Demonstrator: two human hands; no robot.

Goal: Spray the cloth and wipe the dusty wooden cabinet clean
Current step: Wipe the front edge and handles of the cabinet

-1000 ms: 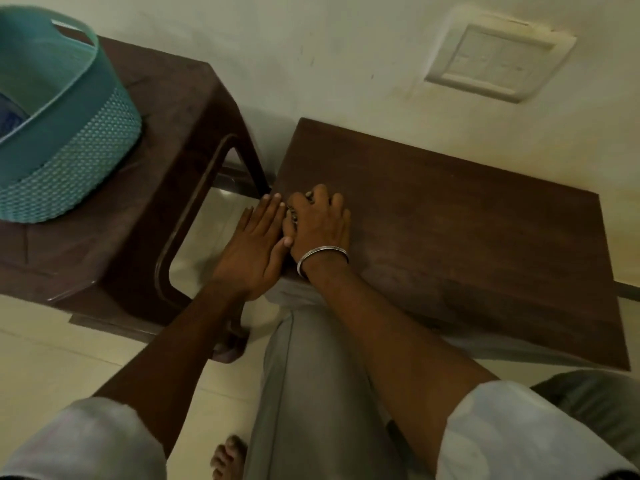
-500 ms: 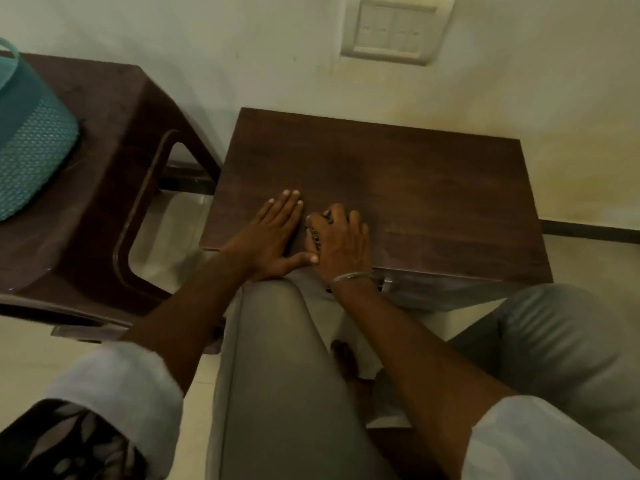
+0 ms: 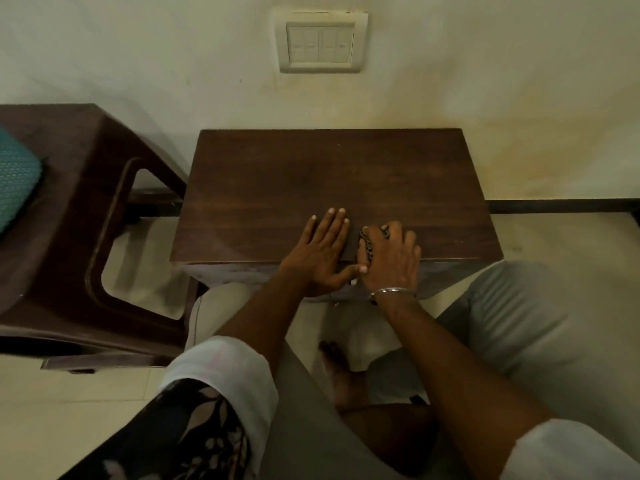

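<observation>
Pressing down on the wooden cabinet (image 3: 332, 181), both hands are placed at the front edge of its top, a little right of the middle. The right hand (image 3: 393, 263) has its fingers curled over a small patterned cloth (image 3: 367, 247) and grips it against the wood. Only a dark spotted strip of the cloth shows, at the thumb side of this hand and a bit between the fingers. The visible strip runs from the front edge toward the wall, but most of the cloth is hidden under the palm, so I cannot tell its full shape or its real long axis. A thin metal bangle (image 3: 391, 291) is around the right wrist, just in front of the cabinet edge.

The left hand (image 3: 320, 252) lies flat on the top just beside the cloth, on its left. Its fingers are straight and point toward the wall, and the thumb is stretched sideways until it touches the right hand. It holds nothing.

The cabinet top is a dark brown rectangle. Its long axis goes left to right, parallel to the wall (image 3: 138, 64), and its back edge is against that wall. Above the cabinet a switch plate (image 3: 320, 43) is fixed on the wall. To the left of the cabinet is a brown plastic stool (image 3: 79, 258), and on it, at the picture's edge, is part of a teal basket (image 3: 14, 181). In front of the cabinet, between the person's knees, a bare foot (image 3: 341, 372) is on the floor.
</observation>
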